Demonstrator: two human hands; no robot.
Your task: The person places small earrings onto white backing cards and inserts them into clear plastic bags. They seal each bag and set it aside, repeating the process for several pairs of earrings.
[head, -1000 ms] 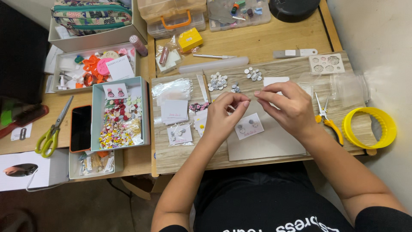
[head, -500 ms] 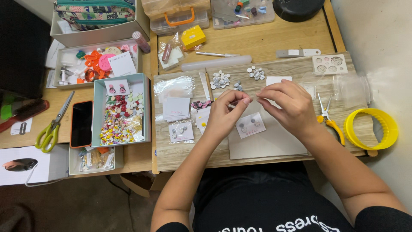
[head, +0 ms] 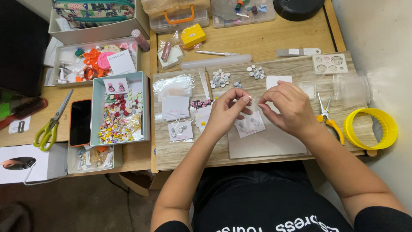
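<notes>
scissors [head: 50, 124] left, pliers [head: 328, 118] right — phone [head: 80, 122] between

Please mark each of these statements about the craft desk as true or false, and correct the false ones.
1. Both hands are raised together above a small white card. True: the left hand and the right hand meet over the small white card.
2. The green-handled scissors lie at the right edge of the desk. False: the green-handled scissors lie at the far left; the yellow ring is at the right.
3. A dark phone lies beside the tray of small colourful pieces. True: the phone is just left of the tray.
4. The right hand holds the orange-handled pliers. False: the pliers lie on the board, right of that hand.
</notes>
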